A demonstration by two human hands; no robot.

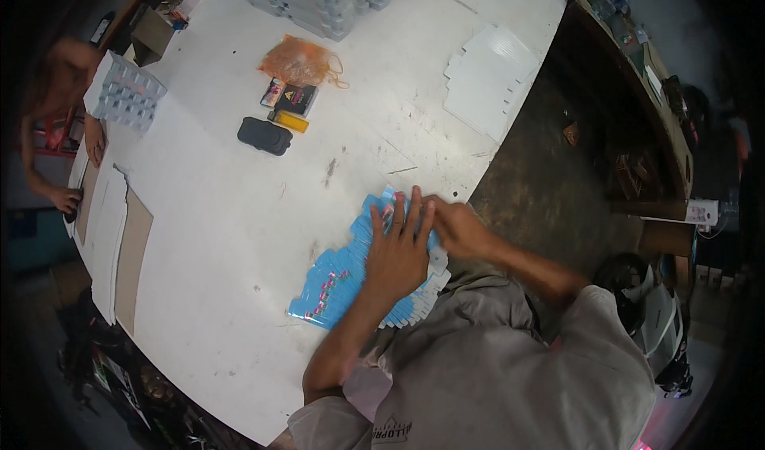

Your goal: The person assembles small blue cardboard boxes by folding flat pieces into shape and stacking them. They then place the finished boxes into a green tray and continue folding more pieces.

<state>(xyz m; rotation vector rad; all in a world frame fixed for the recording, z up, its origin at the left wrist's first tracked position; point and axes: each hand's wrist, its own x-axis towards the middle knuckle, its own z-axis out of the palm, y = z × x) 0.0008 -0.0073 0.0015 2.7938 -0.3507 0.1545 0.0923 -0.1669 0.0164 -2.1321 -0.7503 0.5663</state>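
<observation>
A fan of overlapping blue printed cards (pixel 327 275) with notched edges and small pink-red markings lies on the near edge of the white table, curving round in front of me. My left hand (pixel 398 251) rests flat over the middle of the fan, fingers stretched out and spread. Beside it, at the fan's far right end, my right hand (pixel 460 228) has its fingers bent and closed on the edge of the cards. The left fingers partly hide the right fingertips. Pale undersides or flaps of the cards show along the side nearest my body.
Farther up the white table (pixel 231 211) lie a black phone-like case (pixel 264 135), a yellow lighter (pixel 288 121), small packs (pixel 296 98) and an orange plastic bag (pixel 296 61). Grey moulded trays (pixel 319 3) are stacked behind; white sheets (pixel 490 79) lie right. Another person's hand (pixel 64 198) is left.
</observation>
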